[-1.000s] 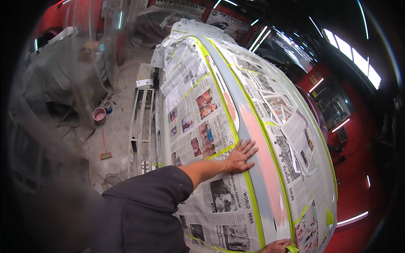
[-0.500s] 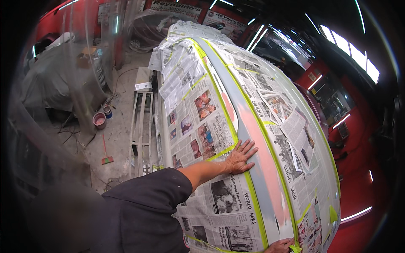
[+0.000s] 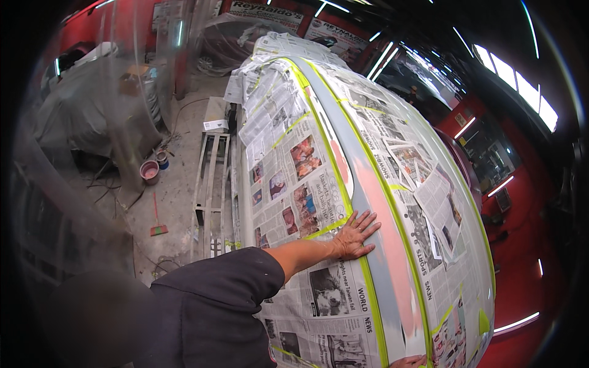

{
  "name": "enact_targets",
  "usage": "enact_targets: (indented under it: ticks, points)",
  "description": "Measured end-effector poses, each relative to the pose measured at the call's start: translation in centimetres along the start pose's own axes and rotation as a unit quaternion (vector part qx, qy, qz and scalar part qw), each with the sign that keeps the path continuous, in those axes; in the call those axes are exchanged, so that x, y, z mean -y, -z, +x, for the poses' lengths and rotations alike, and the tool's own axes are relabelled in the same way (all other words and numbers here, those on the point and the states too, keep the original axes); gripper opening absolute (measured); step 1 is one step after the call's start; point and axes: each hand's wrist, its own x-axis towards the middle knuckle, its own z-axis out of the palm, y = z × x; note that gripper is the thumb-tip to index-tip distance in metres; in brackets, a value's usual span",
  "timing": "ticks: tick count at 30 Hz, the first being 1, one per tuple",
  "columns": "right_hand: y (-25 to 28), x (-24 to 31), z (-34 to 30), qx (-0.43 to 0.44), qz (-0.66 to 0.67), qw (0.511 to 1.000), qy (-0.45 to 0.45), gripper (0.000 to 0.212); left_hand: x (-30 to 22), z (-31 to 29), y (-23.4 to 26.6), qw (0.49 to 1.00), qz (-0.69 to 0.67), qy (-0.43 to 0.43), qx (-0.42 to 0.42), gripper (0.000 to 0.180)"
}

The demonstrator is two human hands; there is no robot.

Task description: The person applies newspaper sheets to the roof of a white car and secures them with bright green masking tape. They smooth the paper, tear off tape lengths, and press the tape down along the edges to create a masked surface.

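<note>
My left hand (image 3: pixel 358 236) lies palm down, fingers spread, on a long grey and pink primed strip (image 3: pixel 383 245) of a vehicle body. The palm's heel reaches over the yellow-green masking tape (image 3: pixel 366 276) along the strip's left edge. At the bottom edge, my right hand (image 3: pixel 410 362) shows only in part, low on the same strip by the right-hand tape line; its fingers are too cut off to read. Newspaper sheets (image 3: pixel 288 202) cover the body left of the strip, and more newspaper (image 3: pixel 408 153) covers its right side.
Left of the body stands a long metal frame bench (image 3: pixel 210 178). On the concrete floor are a pink-stained bucket (image 3: pixel 149 172), a smaller can (image 3: pixel 162 161) and a broom (image 3: pixel 158 230). Clear plastic sheeting (image 3: pixel 116 92) hangs at left before a covered vehicle (image 3: pixel 98 116).
The whole view has shifted slightly, so the body sits a little lower and further right. My left hand stays spread on the strip; less of my right hand shows now.
</note>
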Motion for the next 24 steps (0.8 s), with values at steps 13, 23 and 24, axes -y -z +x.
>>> enact_targets:
  ticks: [13, 23, 24]
  points:
    - [0.6, -1.0, -0.3, 0.078, -0.051, 0.996, -0.015, 0.029, -0.7, -0.3, -0.7, 1.0, -0.026, 0.0, -0.015, 0.073]
    - [-3.6, -3.1, -1.8, 0.074, 0.034, 0.996, -0.047, 0.027, 0.3, 0.1, 0.3, 0.999, -0.007, -0.022, -0.045, 0.069]
    - [-3.8, -3.1, -1.9, 0.079, 0.039, 0.995, -0.051, 0.027, 0.2, 0.2, 0.6, 0.998, -0.001, -0.024, -0.051, 0.067]
